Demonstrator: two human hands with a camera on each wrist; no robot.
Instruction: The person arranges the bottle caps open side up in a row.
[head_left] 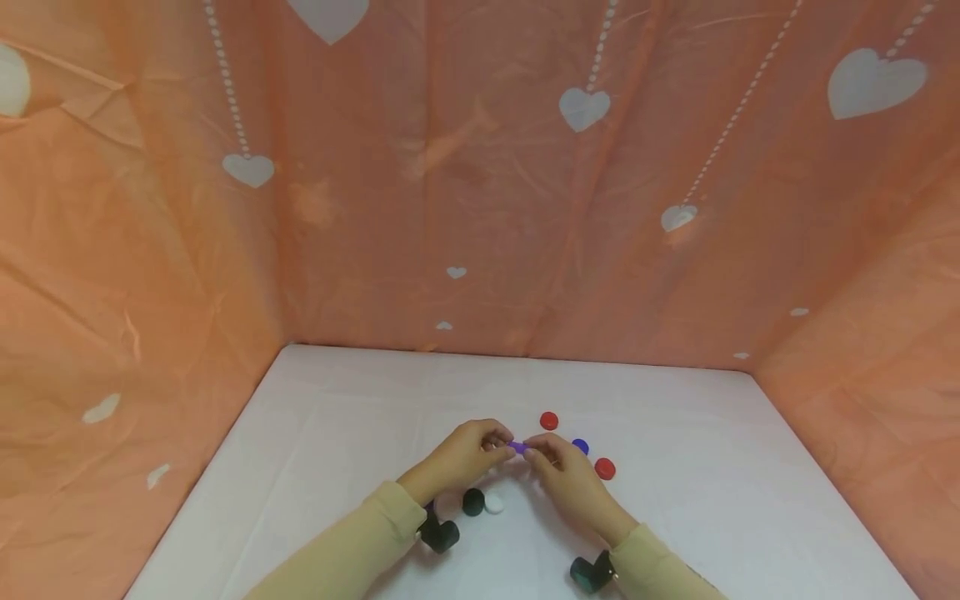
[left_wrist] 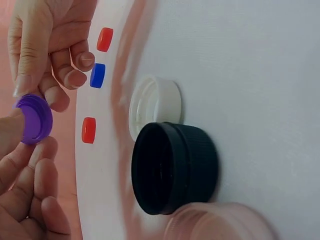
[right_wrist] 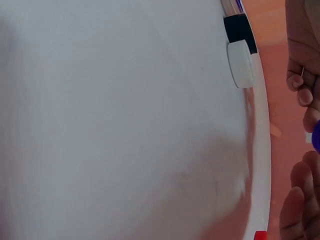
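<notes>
Held up over the white table, a purple bottle cap point(left_wrist: 36, 120) sits between both hands, its hollow inner side showing in the left wrist view. My left hand point(head_left: 467, 454) pinches it from one side, thumb across the cap and fingers behind. From the other side my right hand point(head_left: 573, 483) grips its edge between thumb and fingertip. Below the left hand stand a black cap point(left_wrist: 175, 167), a white cap point(left_wrist: 156, 104) and a translucent pinkish cap point(left_wrist: 220, 222). Beside the right hand lie a blue cap point(head_left: 581, 447) and a red cap point(head_left: 604, 468).
Another red cap point(head_left: 549, 421) lies farther back on the white tabletop point(head_left: 360, 400). Orange cloth point(head_left: 510, 208) printed with white hearts walls the table at the back and both sides. Dark wrist cameras point(head_left: 441, 535) hang under the sleeves.
</notes>
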